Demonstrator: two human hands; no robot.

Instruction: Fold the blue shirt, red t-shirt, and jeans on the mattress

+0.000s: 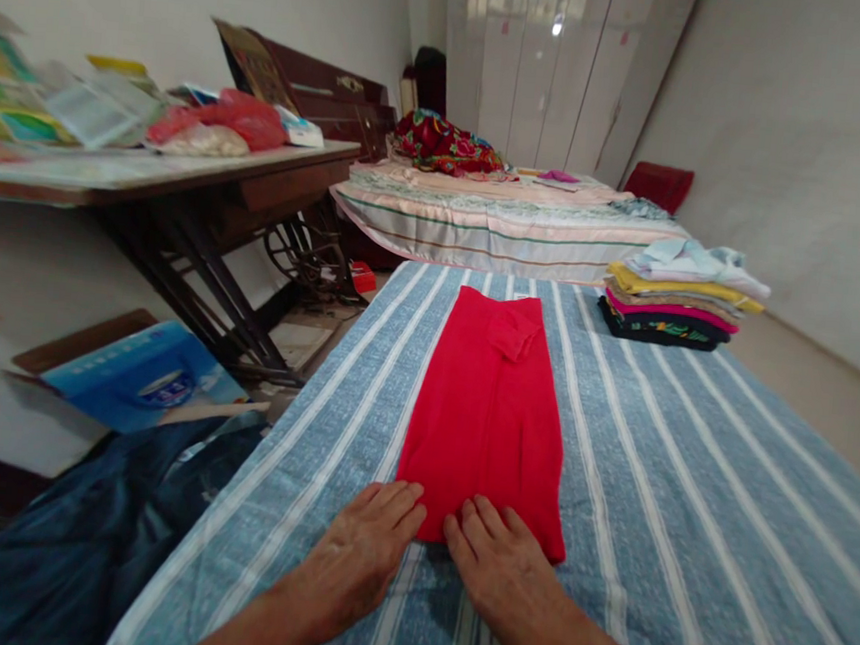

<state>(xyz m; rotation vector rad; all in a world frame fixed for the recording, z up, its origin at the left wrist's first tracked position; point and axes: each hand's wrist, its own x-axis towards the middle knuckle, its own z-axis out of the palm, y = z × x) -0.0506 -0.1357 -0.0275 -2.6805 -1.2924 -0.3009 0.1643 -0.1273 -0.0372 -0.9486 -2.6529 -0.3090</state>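
A red shirt lies on the striped bed sheet, folded into a long narrow panel. One sleeve is turned in on top near its far end, and a small pale label pokes out at the far edge. My left hand rests at the shirt's near left corner, its fingers laid over the edge. On the near edge, right of the middle, my right hand lies palm down with its fingers slightly spread on the fabric. Both thumbs are mostly hidden.
A stack of folded clothes stands at the bed's far right. Another bed lies beyond. To the left are a cluttered sewing-machine table, a blue box and a dark bag beside the bed's edge.
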